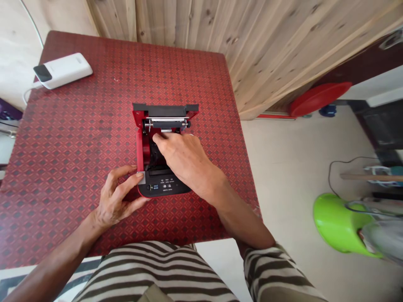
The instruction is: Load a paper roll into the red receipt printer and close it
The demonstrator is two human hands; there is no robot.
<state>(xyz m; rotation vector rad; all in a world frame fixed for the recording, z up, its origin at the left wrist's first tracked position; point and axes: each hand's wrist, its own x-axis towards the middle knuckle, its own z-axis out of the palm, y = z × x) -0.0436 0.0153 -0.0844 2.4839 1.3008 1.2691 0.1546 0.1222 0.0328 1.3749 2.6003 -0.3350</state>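
Both hands at a small red-and-black device [179, 189] with its lid [165, 110] raised, at the centre of the frame.
The device sits on the red patterned counter [78, 167], its button panel [163, 184] toward the bottom of the frame and a dark roller [166, 124] under the lid. The left hand [117, 195] has its grip closed on the device's lower-left corner, fingertips on top, thumb by the front edge. The right hand [184, 157] reaches over the open interior; its fingertips are mostly hidden, so I cannot tell whether its grip is apart or together. A white block with a dark end [67, 71] lies at the upper left of the frame. Beyond the counter, a wooden plank wall [252, 50] fills the top, and a green bucket [340, 226] stands at the lower right.
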